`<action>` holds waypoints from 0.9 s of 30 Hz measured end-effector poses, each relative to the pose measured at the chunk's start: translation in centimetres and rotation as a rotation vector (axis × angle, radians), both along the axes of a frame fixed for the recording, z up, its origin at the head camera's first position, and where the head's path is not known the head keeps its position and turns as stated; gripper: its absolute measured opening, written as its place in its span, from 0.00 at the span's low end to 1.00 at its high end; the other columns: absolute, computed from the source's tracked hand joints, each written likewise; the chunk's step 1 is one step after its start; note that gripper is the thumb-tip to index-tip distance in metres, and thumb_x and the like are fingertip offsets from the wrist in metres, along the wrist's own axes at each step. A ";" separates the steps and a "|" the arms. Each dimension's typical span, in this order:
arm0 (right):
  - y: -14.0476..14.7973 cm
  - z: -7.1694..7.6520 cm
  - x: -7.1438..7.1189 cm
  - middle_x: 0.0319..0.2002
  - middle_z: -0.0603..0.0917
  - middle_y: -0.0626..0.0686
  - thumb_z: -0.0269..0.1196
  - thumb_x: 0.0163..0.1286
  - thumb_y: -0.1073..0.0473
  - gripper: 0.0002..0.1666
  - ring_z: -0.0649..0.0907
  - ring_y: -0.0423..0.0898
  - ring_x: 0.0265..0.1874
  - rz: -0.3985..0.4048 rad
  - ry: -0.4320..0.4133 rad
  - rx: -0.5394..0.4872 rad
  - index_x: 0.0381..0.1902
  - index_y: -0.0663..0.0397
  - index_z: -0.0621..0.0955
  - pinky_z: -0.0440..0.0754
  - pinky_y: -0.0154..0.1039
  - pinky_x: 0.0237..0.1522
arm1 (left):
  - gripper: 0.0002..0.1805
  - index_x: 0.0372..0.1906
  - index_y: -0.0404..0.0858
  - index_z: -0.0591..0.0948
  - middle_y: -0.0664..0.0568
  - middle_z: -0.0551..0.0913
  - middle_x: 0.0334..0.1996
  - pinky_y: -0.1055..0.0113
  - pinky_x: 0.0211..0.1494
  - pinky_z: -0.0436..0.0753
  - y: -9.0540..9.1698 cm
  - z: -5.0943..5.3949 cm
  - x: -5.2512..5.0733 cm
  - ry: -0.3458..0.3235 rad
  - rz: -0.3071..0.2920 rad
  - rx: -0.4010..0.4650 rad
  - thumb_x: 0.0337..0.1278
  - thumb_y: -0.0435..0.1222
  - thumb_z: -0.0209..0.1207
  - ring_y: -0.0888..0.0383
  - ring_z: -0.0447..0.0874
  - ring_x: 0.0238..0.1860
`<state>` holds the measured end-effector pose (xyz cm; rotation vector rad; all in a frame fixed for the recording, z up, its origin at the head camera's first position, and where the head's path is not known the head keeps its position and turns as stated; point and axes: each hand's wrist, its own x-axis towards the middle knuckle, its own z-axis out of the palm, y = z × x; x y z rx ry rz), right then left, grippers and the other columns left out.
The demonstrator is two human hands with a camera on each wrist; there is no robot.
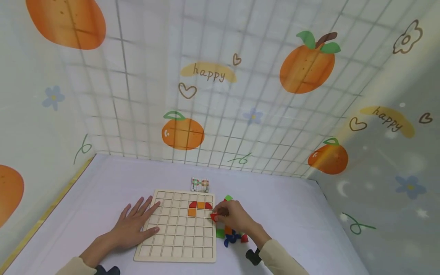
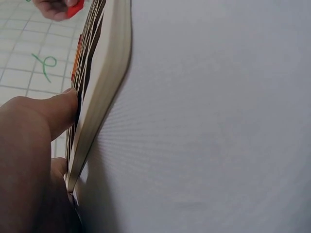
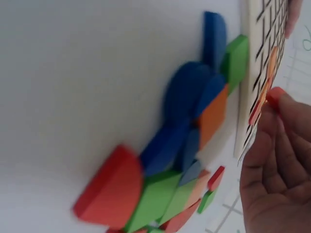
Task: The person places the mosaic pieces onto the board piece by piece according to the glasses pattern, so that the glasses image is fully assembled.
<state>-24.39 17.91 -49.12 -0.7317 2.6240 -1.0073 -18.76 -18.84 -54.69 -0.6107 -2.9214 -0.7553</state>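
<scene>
A pale wooden grid board (image 1: 175,241) lies on the white table. Set in its upper right cells are two red quarter-round pieces (image 1: 193,205) with an orange square (image 1: 201,205) between them, and another orange square (image 1: 191,212) below. My right hand (image 1: 237,216) pinches a red piece (image 1: 214,217) between thumb and fingers at the board's right edge; in the right wrist view the red piece (image 3: 276,96) shows at the fingertips. My left hand (image 1: 132,227) is spread flat, its fingers and thumb resting on the board's left edge.
Right of the board lies a pile of loose blocks: blue pieces (image 1: 232,237), green pieces (image 1: 220,233), orange and red ones (image 3: 114,189). A small printed pattern card (image 1: 200,185) lies beyond the board's far edge. A curtain with oranges printed on it (image 1: 183,133) surrounds the table.
</scene>
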 end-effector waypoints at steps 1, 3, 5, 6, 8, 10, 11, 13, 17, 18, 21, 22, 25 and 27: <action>-0.2 0.0 -0.1 0.35 0.85 0.39 0.69 0.65 0.63 0.08 0.83 0.35 0.33 -0.001 -0.002 -0.019 0.42 0.51 0.86 0.82 0.30 0.39 | 0.44 0.76 0.44 0.60 0.37 0.50 0.76 0.33 0.69 0.33 0.0 0.0 0.0 0.008 0.000 0.006 0.63 0.62 0.54 0.35 0.40 0.75; -0.7 -0.1 -0.3 0.37 0.85 0.39 0.68 0.66 0.63 0.09 0.83 0.35 0.34 -0.010 -0.007 -0.053 0.44 0.51 0.87 0.82 0.30 0.40 | 0.44 0.76 0.44 0.60 0.37 0.50 0.76 0.33 0.69 0.34 0.0 0.0 0.0 0.001 0.008 0.002 0.62 0.63 0.54 0.35 0.40 0.75; -1.3 -0.4 -0.4 0.38 0.86 0.40 0.68 0.67 0.63 0.08 0.84 0.35 0.35 -0.022 -0.021 -0.092 0.44 0.51 0.87 0.82 0.29 0.41 | 0.45 0.76 0.44 0.61 0.37 0.51 0.76 0.33 0.69 0.35 0.0 0.1 0.1 -0.001 0.013 0.000 0.61 0.63 0.55 0.35 0.41 0.75; -1.6 -0.5 -0.4 0.38 0.86 0.40 0.68 0.67 0.63 0.08 0.84 0.35 0.35 -0.027 -0.026 -0.114 0.43 0.51 0.88 0.82 0.30 0.41 | 0.45 0.76 0.44 0.61 0.37 0.51 0.76 0.33 0.69 0.35 0.0 0.2 0.1 -0.006 0.017 -0.009 0.61 0.63 0.54 0.35 0.41 0.75; -2.2 -0.7 -0.4 0.37 0.86 0.41 0.68 0.66 0.63 0.07 0.84 0.35 0.35 -0.032 -0.027 -0.148 0.41 0.51 0.88 0.82 0.30 0.41 | 0.45 0.76 0.44 0.61 0.38 0.51 0.76 0.33 0.69 0.36 0.1 0.2 0.1 -0.010 0.018 -0.017 0.61 0.63 0.55 0.35 0.41 0.75; -2.9 -0.8 -0.2 0.36 0.86 0.42 0.68 0.66 0.64 0.05 0.84 0.35 0.34 -0.020 -0.026 -0.173 0.39 0.52 0.87 0.82 0.30 0.41 | 0.44 0.75 0.44 0.62 0.38 0.52 0.76 0.33 0.69 0.37 0.0 0.2 0.1 0.008 0.016 -0.013 0.61 0.62 0.55 0.35 0.42 0.75; -3.3 -0.8 -0.1 0.36 0.86 0.42 0.67 0.66 0.65 0.05 0.84 0.36 0.34 -0.010 -0.031 -0.185 0.39 0.52 0.87 0.82 0.30 0.40 | 0.44 0.76 0.44 0.61 0.38 0.51 0.76 0.33 0.69 0.37 0.0 0.3 0.1 0.011 0.014 -0.012 0.61 0.62 0.55 0.35 0.42 0.75; -4.1 -0.9 0.2 0.35 0.86 0.42 0.67 0.67 0.66 0.04 0.84 0.36 0.32 0.016 -0.029 -0.201 0.37 0.54 0.86 0.83 0.32 0.38 | 0.43 0.75 0.44 0.61 0.37 0.52 0.76 0.33 0.69 0.36 0.0 0.2 0.1 0.020 0.007 0.004 0.62 0.61 0.56 0.35 0.42 0.75; -5.6 -1.2 0.5 0.32 0.85 0.41 0.67 0.65 0.67 0.04 0.81 0.36 0.29 0.024 -0.018 -0.204 0.36 0.53 0.86 0.83 0.31 0.34 | 0.44 0.76 0.45 0.60 0.39 0.50 0.76 0.33 0.69 0.35 -0.1 0.1 0.0 0.001 0.011 -0.004 0.62 0.63 0.54 0.36 0.41 0.75; -5.9 -1.4 0.6 0.31 0.84 0.41 0.67 0.65 0.67 0.04 0.81 0.36 0.28 0.017 -0.006 -0.194 0.35 0.53 0.86 0.82 0.31 0.34 | 0.44 0.76 0.44 0.61 0.38 0.51 0.76 0.33 0.69 0.36 -0.1 0.0 0.0 0.002 0.008 0.002 0.62 0.62 0.55 0.35 0.41 0.75; -6.6 -1.7 0.6 0.28 0.82 0.39 0.69 0.64 0.64 0.03 0.79 0.34 0.26 -0.014 0.024 -0.139 0.33 0.51 0.86 0.81 0.29 0.32 | 0.44 0.76 0.44 0.60 0.38 0.50 0.76 0.34 0.69 0.35 0.0 -0.1 -0.1 -0.009 0.011 -0.008 0.62 0.63 0.54 0.36 0.40 0.75; -6.8 -1.8 0.7 0.27 0.82 0.38 0.70 0.63 0.64 0.03 0.79 0.34 0.26 -0.023 0.032 -0.118 0.32 0.50 0.86 0.81 0.29 0.31 | 0.44 0.76 0.44 0.60 0.38 0.51 0.76 0.34 0.69 0.35 0.0 -0.1 -0.1 -0.008 0.012 -0.006 0.62 0.63 0.54 0.36 0.40 0.75; -7.1 -1.8 0.8 0.26 0.81 0.35 0.71 0.63 0.60 0.02 0.78 0.33 0.25 -0.045 0.065 -0.057 0.32 0.49 0.86 0.80 0.28 0.30 | 0.44 0.76 0.44 0.60 0.38 0.50 0.76 0.34 0.69 0.35 0.1 0.2 0.0 -0.015 0.019 -0.021 0.62 0.63 0.54 0.36 0.40 0.75; -7.2 -1.8 0.9 0.26 0.80 0.35 0.72 0.62 0.59 0.03 0.78 0.32 0.25 -0.049 0.080 -0.032 0.33 0.50 0.87 0.79 0.28 0.29 | 0.45 0.76 0.44 0.60 0.39 0.50 0.77 0.34 0.69 0.35 0.1 0.4 0.1 -0.022 0.023 -0.033 0.62 0.64 0.53 0.36 0.40 0.75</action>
